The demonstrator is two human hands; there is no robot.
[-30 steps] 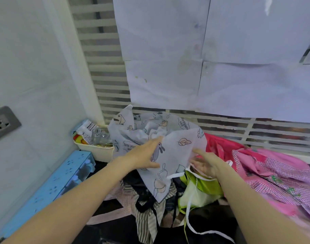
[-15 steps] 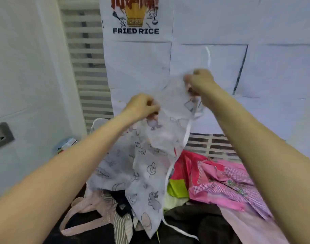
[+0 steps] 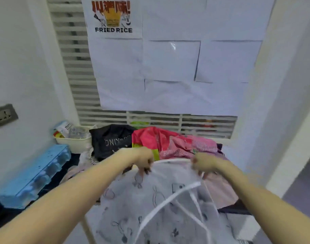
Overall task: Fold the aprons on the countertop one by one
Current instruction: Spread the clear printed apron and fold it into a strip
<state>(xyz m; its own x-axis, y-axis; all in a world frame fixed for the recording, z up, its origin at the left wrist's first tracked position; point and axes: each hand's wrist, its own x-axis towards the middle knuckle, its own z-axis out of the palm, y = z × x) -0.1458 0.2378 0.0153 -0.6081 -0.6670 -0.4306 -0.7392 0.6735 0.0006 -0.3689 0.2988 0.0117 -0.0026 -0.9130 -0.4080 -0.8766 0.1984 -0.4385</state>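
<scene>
Both forearms reach forward, wrists bent down. The left hand (image 3: pixel 145 160) and right hand (image 3: pixel 202 164) each pinch the top edge of the white printed apron (image 3: pixel 150 205), fingers curled tight on the cloth, a white strap (image 3: pixel 171 161) stretched between them. The apron hangs toward the viewer, in front of the pile (image 3: pixel 168 143) of other aprons on the countertop (image 3: pixel 74 158).

Far above the fingers, a "FRIED RICE" poster (image 3: pixel 113 16) among blank white sheets (image 3: pixel 171 60) on a slatted wall. Up-left of them, a cream bin (image 3: pixel 74 142) of packets; left, a blue tray (image 3: pixel 34 175) and a grey wall socket (image 3: pixel 3 115).
</scene>
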